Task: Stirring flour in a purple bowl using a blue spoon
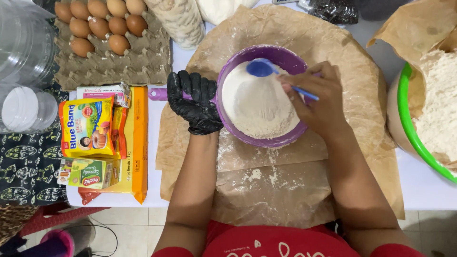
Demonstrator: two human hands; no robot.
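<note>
A purple bowl (285, 57) sits at the centre of the frame on brown paper (285, 190) dusted with flour; it is filled with a mound of white flour (259, 107). At the right edge, a green-rimmed bowl (419, 143) lined with brown paper holds a heap of coarser flour. In the upper left, a grey egg tray (128, 64) holds brown eggs (100, 26) in its top rows. Clear plastic jars (24, 52) stand at the far left, and yellow packets (88, 126) lie below them.

The left hand (196, 102), in a black glove, rests against the left rim of the purple bowl, fingers half curled and loosely spread, gripping nothing. The bare right hand (319, 100) is closed in a pinch around the handle of a blue spoon (262, 68), whose scoop hovers over the flour near the bowl's upper rim.
</note>
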